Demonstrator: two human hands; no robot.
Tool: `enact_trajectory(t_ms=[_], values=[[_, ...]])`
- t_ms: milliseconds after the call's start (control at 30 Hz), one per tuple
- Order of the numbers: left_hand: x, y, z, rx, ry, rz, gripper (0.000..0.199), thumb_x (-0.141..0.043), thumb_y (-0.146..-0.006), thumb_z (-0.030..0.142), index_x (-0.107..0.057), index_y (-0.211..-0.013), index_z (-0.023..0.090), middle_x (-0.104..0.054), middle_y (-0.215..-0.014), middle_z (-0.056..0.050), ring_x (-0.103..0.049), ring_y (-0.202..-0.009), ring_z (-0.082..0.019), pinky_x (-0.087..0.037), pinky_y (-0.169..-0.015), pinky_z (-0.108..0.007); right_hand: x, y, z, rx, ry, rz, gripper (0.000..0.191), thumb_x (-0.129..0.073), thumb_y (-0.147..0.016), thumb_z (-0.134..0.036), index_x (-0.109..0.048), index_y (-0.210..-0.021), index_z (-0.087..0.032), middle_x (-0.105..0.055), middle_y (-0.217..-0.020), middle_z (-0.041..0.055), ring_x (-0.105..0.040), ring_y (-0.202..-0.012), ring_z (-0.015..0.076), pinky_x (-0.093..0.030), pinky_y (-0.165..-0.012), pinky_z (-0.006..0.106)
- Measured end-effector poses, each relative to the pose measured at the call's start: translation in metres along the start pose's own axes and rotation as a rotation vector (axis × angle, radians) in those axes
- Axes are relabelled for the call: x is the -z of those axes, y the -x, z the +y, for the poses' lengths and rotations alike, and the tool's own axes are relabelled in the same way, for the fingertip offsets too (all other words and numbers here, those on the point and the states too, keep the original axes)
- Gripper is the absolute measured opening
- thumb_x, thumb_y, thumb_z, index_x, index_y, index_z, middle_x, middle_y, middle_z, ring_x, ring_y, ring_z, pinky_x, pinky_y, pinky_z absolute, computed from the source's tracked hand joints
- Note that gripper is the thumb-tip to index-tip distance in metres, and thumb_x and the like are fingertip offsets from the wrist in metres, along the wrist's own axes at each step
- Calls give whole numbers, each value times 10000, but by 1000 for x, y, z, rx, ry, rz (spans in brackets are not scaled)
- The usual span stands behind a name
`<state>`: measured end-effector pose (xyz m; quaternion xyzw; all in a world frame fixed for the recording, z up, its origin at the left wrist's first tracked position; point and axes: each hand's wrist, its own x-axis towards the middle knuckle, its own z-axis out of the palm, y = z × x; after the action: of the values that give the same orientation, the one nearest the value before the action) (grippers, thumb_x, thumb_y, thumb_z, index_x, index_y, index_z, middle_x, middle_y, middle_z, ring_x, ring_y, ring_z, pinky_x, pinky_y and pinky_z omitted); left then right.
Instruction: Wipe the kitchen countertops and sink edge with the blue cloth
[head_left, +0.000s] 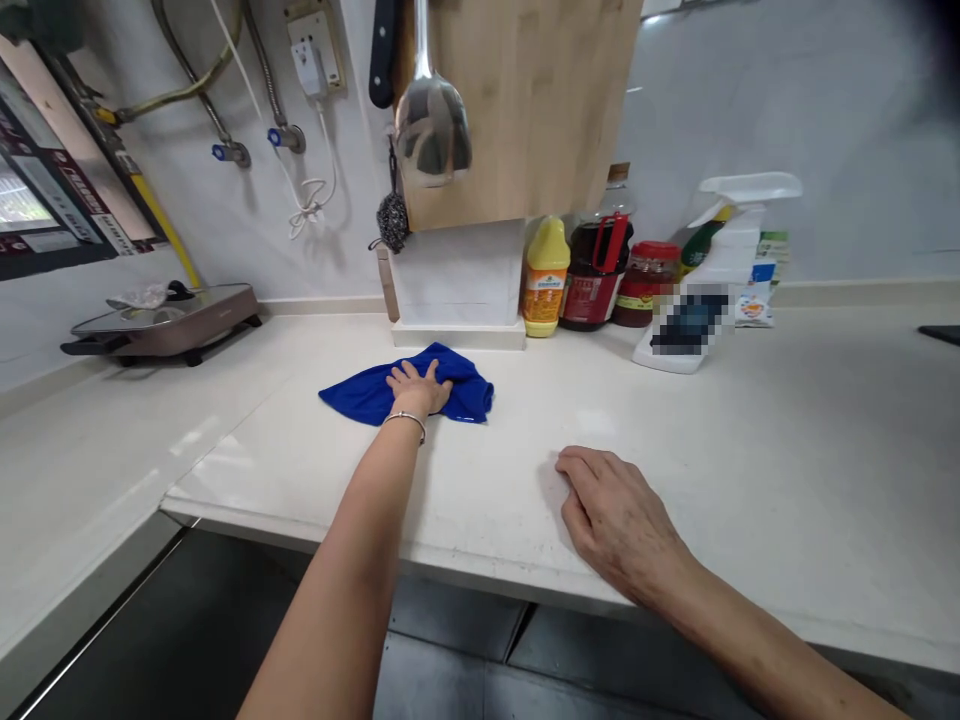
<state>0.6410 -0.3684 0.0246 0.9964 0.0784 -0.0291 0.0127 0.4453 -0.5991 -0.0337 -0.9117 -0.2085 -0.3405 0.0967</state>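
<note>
A blue cloth (360, 393) lies spread on the white countertop (480, 490), just in front of the pillar base. My left hand (420, 388) rests flat on top of it with the fingers spread, and a silver bracelet circles that wrist. Nearer the counter's front edge, to the right, my right hand (611, 510) is held low over the surface with its fingers curled loosely together. Nothing shows in my right hand. The cloth and my right hand are apart.
Along the wall stand a yellow bottle (546, 280), a dark sauce bottle (592, 275), a red-lidded jar (646, 285) and a white spray bottle (697, 300). An electric pan (169, 325) sits at the left. A cutting board (525, 110) and spatula (433, 125) hang above.
</note>
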Motion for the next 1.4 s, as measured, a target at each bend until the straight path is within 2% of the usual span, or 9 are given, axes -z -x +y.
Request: enact_trajectory(t_ms=[300,500,733,900,1033,1167,1233,1300,1400], values=[[-15,25,97,-493,9,47,686,-281,-948,617,-212,-1573,340,-168,-1678,-78,-161,-1530,-366,-158,-1239,-537,3,-5,0,-24,-58,1,295,-459,-771,-69,-606,-998,-187,-670,-1058,125,-580,-963,284,-441,-839,424],[-15,91,91,-682,-48,29,647,-329,-971,583,-235,-1565,344,-178,-1676,-73,-166,-1536,-334,-169,-1254,-497,7,-7,2,-90,-113,155,374,-454,-803,-71,-614,-1132,-144,-642,-1233,145,-556,-1154,294,-402,-1007,437],[-11,171,61,-808,-53,13,721,-416,-971,506,-240,-1564,134,-177,-1656,-179,-175,-1539,-283,-173,-1274,-427,4,-7,5,-187,-115,127,362,-408,-875,-155,-615,-1172,-139,-680,-1155,144,-599,-1108,284,-426,-1009,442],[19,196,-42,-836,16,64,736,-407,-958,577,-188,-1581,254,-202,-1670,-15,-129,-1545,-147,-202,-1269,-300,5,-6,6,-251,-124,80,413,-339,-965,-274,-606,-1248,-137,-677,-1207,149,-593,-1160,278,-420,-1050,467],[25,220,-197,-566,13,168,686,-301,-970,507,-294,-1548,136,-267,-1638,-136,-99,-1551,-273,-156,-1278,-499,7,-4,7,-362,-65,-60,561,-288,-1002,-510,-493,-1442,-228,-571,-1387,152,-491,-1300,350,-387,-1048,603],[3,270,-366,-229,-261,188,689,-326,-931,565,-384,-1524,220,-298,-1623,-83,-138,-1537,-308,-185,-1257,-522,1,-21,14,-466,-14,-330,745,-296,-898,-786,-575,-1380,-291,-590,-1313,189,-517,-1242,431,-374,-972,704],[-12,300,-426,-140,-279,215,682,-321,-924,599,-335,-1542,312,-280,-1619,2,-152,-1533,-310,-213,-1249,-526,-8,-39,13,-536,-10,-441,828,-303,-842,-855,-651,-1264,-235,-637,-1199,209,-559,-1169,446,-374,-944,715],[-25,325,-460,-105,-218,203,654,-322,-917,615,-227,-1543,450,-267,-1598,119,-176,-1528,-306,-265,-1229,-532,-20,-58,5,-632,16,-462,889,-299,-825,-870,-653,-1223,-157,-650,-1143,248,-578,-1122,462,-381,-919,716],[-34,346,-468,-75,-123,157,659,-300,-920,634,-131,-1540,488,-194,-1608,141,-176,-1532,-287,-242,-1233,-542,-46,-81,-20,-698,105,-376,933,-315,-828,-849,-581,-1326,-106,-592,-1244,311,-525,-1177,521,-352,-916,743]])
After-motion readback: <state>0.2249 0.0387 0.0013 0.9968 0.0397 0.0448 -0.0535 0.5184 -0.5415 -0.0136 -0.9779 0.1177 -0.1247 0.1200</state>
